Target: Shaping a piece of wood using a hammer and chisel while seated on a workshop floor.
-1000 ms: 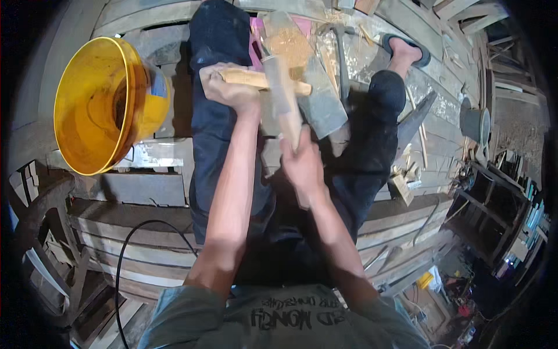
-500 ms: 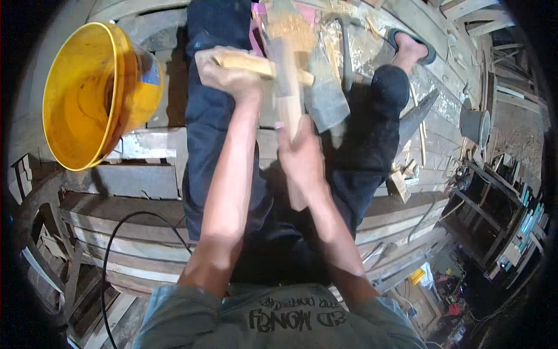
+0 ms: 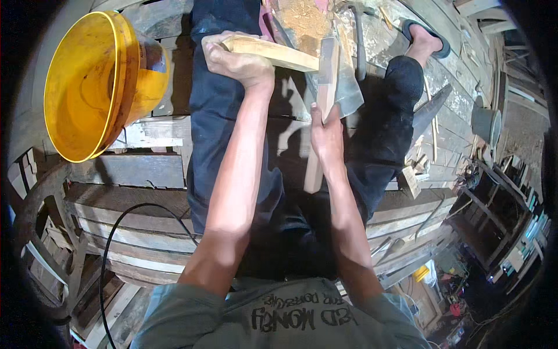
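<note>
My left hand (image 3: 241,65) is wrapped round a pale squared piece of wood (image 3: 273,51), which points to the right. My right hand (image 3: 327,131) grips a tool with a long squared wooden handle and a narrow grey head (image 3: 328,61); its exact kind is unclear. The grey head stands upright at the right end of the wood piece, touching or just in front of it. Both are held over the gap between my legs. Behind the tool lies a flat grey plate (image 3: 350,96), partly hidden.
Sawdust (image 3: 303,24) is heaped beyond my hands, with a hammer (image 3: 360,43) beside it. A yellow bucket (image 3: 119,81) lies tipped at the left. A dark tapered blade (image 3: 431,110) and wood scraps (image 3: 411,181) are at the right. A black cable (image 3: 110,244) curves at lower left.
My right hand and the tool have shifted right, bringing the grey head from across the wood piece to its right end. The wood piece is now less covered and sharper.
</note>
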Motion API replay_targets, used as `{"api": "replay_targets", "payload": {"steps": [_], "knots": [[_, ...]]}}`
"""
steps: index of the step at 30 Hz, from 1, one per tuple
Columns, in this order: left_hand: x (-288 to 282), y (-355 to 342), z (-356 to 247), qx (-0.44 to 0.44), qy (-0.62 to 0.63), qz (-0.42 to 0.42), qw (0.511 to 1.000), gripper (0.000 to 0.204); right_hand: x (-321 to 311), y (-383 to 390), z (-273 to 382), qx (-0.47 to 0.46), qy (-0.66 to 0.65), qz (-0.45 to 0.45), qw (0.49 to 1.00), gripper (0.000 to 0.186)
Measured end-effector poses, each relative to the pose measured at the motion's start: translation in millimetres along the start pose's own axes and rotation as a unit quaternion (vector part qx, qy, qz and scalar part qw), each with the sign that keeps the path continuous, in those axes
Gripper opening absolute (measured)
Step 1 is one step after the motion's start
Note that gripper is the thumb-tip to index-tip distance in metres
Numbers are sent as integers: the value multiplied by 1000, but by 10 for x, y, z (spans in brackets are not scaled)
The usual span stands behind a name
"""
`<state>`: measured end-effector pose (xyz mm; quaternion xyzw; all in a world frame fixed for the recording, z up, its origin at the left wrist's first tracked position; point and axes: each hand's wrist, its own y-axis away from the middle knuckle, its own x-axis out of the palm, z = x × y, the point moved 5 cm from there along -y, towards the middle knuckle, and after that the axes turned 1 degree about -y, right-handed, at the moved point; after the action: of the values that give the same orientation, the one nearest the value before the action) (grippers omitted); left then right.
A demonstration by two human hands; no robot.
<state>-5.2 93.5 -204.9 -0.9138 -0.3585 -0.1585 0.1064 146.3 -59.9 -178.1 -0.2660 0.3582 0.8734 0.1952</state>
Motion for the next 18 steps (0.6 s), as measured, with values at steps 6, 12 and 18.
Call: {"api": "replay_targets", "payload": {"steps": [6,12,18], "knots": [[-6,22,5,-14,55,21,998,38,91,144,-56,-19,-37,11,999,41],[15,-172,-47,103,-129,70,984,38,57,124,-209,56,62,-10,996,39],[-24,-159,-2,-77,71,35,994,47,-38,105,-248,-58,-98,-45,992,34]]}}
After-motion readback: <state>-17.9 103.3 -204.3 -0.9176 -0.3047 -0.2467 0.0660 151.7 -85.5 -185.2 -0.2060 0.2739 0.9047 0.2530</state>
